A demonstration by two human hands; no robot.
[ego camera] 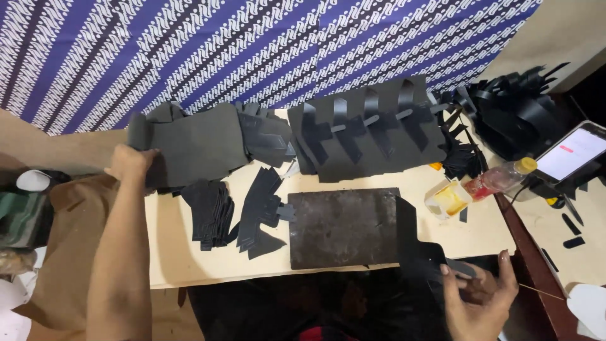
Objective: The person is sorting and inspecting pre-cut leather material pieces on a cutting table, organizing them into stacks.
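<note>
Left hand resting on a flat dark grey foam sheet, grasp unclear; right hand pinching a black cut leather piece beside a dark rectangular work slab.

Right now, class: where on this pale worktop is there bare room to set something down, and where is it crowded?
Bare strips of the worktop: the near edge beneath the black cut pieces, and right of the dark slab below the glue pot. The back is crowded with black sheets.

Your left hand rests on the cut sheet at the table's far left; your right hand holds a strip at the near right edge, with the slab between, the bottle beyond it
</note>
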